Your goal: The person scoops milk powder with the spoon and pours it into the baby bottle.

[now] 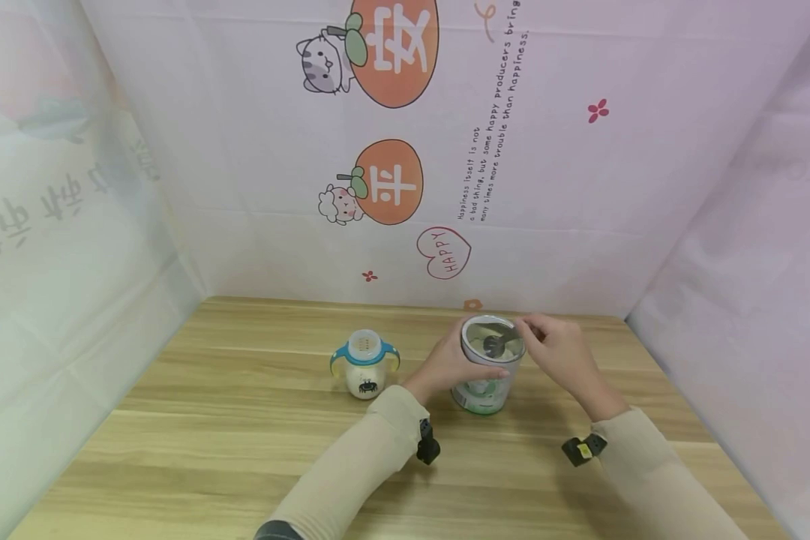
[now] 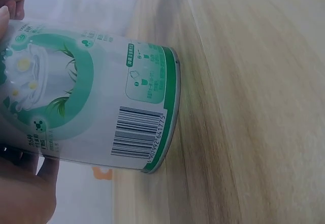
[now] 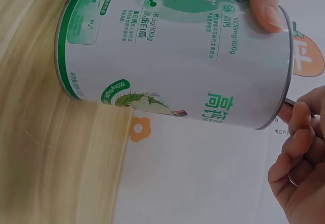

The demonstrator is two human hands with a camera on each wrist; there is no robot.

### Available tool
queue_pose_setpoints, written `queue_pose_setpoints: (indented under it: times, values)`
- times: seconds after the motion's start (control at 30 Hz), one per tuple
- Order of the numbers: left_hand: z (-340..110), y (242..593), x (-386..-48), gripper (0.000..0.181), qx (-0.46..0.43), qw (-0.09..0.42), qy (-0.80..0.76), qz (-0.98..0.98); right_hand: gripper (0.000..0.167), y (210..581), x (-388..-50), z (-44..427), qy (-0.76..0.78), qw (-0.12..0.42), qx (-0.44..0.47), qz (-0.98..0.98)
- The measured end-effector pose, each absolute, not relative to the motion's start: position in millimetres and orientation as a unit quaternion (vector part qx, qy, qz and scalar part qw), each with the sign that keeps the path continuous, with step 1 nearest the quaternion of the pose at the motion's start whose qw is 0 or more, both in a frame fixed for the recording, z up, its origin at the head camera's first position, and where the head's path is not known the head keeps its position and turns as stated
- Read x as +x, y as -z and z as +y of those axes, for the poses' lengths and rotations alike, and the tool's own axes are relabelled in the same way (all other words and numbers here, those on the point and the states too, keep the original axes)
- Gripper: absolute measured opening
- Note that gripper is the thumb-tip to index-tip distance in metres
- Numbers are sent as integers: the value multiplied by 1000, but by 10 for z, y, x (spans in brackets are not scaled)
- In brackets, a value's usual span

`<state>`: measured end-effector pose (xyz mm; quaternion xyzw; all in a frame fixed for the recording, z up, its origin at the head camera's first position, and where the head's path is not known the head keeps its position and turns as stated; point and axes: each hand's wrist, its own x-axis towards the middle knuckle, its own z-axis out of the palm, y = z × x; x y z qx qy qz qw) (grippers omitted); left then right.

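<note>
A white and green milk powder can (image 1: 484,394), its top open, stands on the wooden table with pale powder inside. Wrapped around its upper side, my left hand (image 1: 448,364) grips it, thumb across the front. My right hand (image 1: 563,352) pinches the handle of a metal spoon (image 1: 496,346) at the can's rim, and the spoon's bowl is down inside the can. In the right wrist view the can's printed side (image 3: 172,56) hides most of the spoon. The left wrist view shows the can's barcode side (image 2: 137,132) and base close to the table.
Left of the can stands a baby bottle (image 1: 366,379) with blue and yellow handles, a crab print and no lid on its neck. A printed white cloth (image 1: 547,247) hangs behind the table (image 1: 209,420), with more cloth at both sides.
</note>
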<state>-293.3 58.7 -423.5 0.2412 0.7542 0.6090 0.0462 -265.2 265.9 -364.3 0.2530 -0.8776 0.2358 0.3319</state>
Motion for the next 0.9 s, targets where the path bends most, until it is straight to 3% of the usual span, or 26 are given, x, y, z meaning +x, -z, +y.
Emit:
queue_pose_setpoints:
  times: [0.2,0.4,0.67,0.9]
  values:
    - [585,4253,-2958,95,255,48,-611,748,12,3625,-2685,2594,-168,335,289,-881]
    - [581,4261,-2955,92,265,45,-614,742,34,3597,-2698,2535,-108,315,305,-892]
    - [602,4281,-2949,93,272,46,-619,735,19,3547,-2730,2455,-110,247,327,-905]
    - [589,4278,-2946,90,261,52,-614,743,26,3509,-2767,2376,-133,198,356,-904]
